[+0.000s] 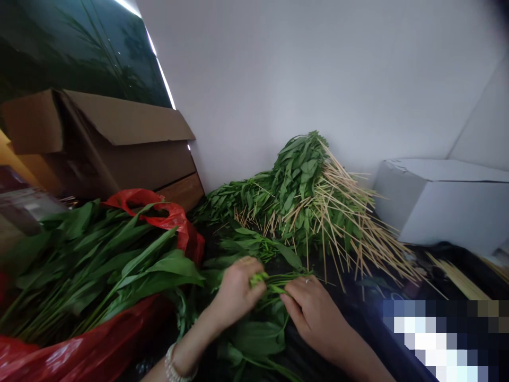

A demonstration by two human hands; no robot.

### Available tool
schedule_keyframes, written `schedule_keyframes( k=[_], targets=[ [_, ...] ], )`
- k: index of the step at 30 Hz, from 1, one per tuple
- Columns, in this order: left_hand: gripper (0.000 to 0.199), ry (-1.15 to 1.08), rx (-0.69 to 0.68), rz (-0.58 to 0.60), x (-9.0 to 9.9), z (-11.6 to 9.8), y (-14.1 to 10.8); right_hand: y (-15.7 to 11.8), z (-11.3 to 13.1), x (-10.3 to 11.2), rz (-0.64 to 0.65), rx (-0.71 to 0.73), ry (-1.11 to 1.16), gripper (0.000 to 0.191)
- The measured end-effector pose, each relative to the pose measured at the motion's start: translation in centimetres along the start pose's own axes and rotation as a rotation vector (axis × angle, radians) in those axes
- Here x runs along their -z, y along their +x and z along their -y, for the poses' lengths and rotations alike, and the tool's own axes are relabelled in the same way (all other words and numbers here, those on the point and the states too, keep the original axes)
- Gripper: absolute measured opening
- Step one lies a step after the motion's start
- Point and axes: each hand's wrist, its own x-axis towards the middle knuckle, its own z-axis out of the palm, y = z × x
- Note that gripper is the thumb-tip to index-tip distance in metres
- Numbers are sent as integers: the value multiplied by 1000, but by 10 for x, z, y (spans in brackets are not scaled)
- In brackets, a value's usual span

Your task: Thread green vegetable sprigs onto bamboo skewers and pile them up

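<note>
My left hand [239, 289], with a beaded bracelet at the wrist, is closed around a small bunch of bright green stems [259, 278]. To its right, my right hand [314, 305] wears a ring and pinches the same green stalks between thumb and fingers. Loose long green leaves [258, 339] lie beneath both hands on a dark surface. Just beyond them rests a small pile of leafy stems [254, 244]. The exact ends of the stalks inside my fingers are hidden.
A red plastic bag [185, 225] full of long leaves [131, 260] stands at left, before an open cardboard box [131, 159]. Against the wall is a heap of leaves [296, 164] threaded on thin wooden sticks [358, 228]. A white box [457, 207] and more sticks [457, 278] are at right.
</note>
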Motion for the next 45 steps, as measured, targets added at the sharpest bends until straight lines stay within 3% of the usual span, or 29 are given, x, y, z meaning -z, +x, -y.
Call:
schedule_keyframes(
  k=[3, 5, 8, 12, 18, 22, 25, 29, 34, 38, 41, 45],
  targets=[
    [17, -255, 312, -285, 18, 21, 6, 0, -3, 1, -25, -13, 7, 26],
    [19, -326, 362, -336, 27, 29, 7, 0, -5, 1, -27, -26, 32, 23],
    [17, -339, 312, -285, 30, 24, 4, 0, -6, -2, -18, -8, 44, 14],
    [15, -260, 156, -188, 20, 1, -3, 0, -8, -8, -18, 30, -22, 13],
    [30, 22, -127, 166, -7, -22, -11, 0, -5, -10, -32, 94, -141, 16],
    [35, 209, -169, 292, -13, -20, -12, 0, -5, -2, -9, 26, -30, 6],
    [30, 229, -142, 327, -6, -20, -11, -1, -8, 5, 22, -44, 61, 7],
    [31, 237, -122, 380, 0, -22, -12, -1, -8, 4, 31, -12, 40, 18],
    [27, 269, -110, 406, -7, -21, -12, 0, -4, -4, 55, 59, -67, 18],
    [11, 277, -140, 378, -9, -20, -6, -1, -6, -8, 53, 69, -63, 22],
    [3, 148, -115, 303, -9, -21, -4, 0, -4, -7, 42, 76, 30, 22],
    [11, -288, 26, 229, -12, -21, -4, 3, 4, -2, 24, 68, 212, 22]
  ],
)
